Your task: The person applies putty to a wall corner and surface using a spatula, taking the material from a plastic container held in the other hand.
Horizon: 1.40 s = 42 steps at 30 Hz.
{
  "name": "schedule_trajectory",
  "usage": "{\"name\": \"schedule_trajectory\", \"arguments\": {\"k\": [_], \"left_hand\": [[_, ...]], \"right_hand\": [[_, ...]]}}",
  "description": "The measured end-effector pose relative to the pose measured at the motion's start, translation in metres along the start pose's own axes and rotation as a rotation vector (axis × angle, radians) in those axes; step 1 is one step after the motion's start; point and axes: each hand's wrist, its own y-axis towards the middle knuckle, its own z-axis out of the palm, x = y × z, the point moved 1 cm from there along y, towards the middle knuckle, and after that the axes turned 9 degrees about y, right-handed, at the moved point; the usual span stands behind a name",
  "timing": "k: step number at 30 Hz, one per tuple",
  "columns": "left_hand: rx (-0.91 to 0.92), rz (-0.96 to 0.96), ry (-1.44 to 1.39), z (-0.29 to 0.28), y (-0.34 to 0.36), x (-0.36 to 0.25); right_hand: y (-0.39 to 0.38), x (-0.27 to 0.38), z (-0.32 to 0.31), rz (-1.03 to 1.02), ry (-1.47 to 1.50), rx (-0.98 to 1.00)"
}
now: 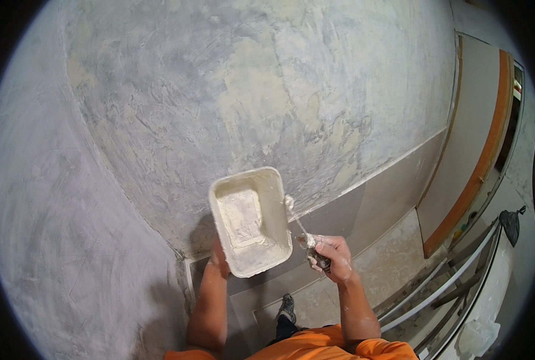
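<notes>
My left hand (pixel 219 258) supports a cream-coloured rectangular plastic tub (pixel 273 207) by its left side, its fingers mostly hidden behind the tub. The tub tilts toward me, and pale plaster smears coat its floor, walls and rim. In my closed right hand (pixel 338 259) is a plaster-caked trowel (pixel 301 227). Its thin shank runs up from the dark handle, and the blade, seen nearly edge-on, lies close to the tub's right rim. Whether they touch I cannot tell. Ahead stands a wall (pixel 252 90) with patchy grey and yellowish plaster.
A second plastered wall (pixel 51 180) meets it in a corner at left. Grey tiles (pixel 393 186) line the wall's lower part. At right are a white panel with an orange-brown edge (pixel 489 162), metal rails (pixel 447 288) and a black bag (pixel 510 227). My shoe (pixel 287 308) shows below.
</notes>
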Motion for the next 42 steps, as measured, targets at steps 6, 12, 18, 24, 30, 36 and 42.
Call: {"name": "schedule_trajectory", "arguments": {"k": [6, 12, 18, 24, 30, 36, 42], "left_hand": [[-0.023, 0.160, -0.209, 0.004, 0.010, -0.020], [-0.113, 0.577, -0.465, -0.048, 0.019, -0.042], [-0.233, 0.700, -0.420, -0.054, 0.017, -0.060], [-0.226, 0.712, -0.486, -0.051, 0.025, -0.055], [-0.233, 0.659, -0.505, -0.049, 0.020, -0.056], [-0.225, 0.714, -0.457, -0.050, 0.021, -0.054], [-0.254, 0.678, -0.457, -0.054, 0.027, -0.047]], "right_hand": [[0.022, 0.009, 0.019, -0.240, 0.104, -0.123], [0.069, 0.065, 0.090, -0.289, -0.071, -0.072], [0.161, 0.091, 0.129, -0.601, -0.484, 0.056], [0.238, 0.099, 0.162, -1.390, -1.222, -0.204], [0.291, 0.109, 0.159, -1.603, -1.197, -0.278], [0.303, 0.144, 0.162, -1.634, -1.202, -0.331], [0.296, 0.174, 0.162, -1.512, -1.178, -0.511]]}}
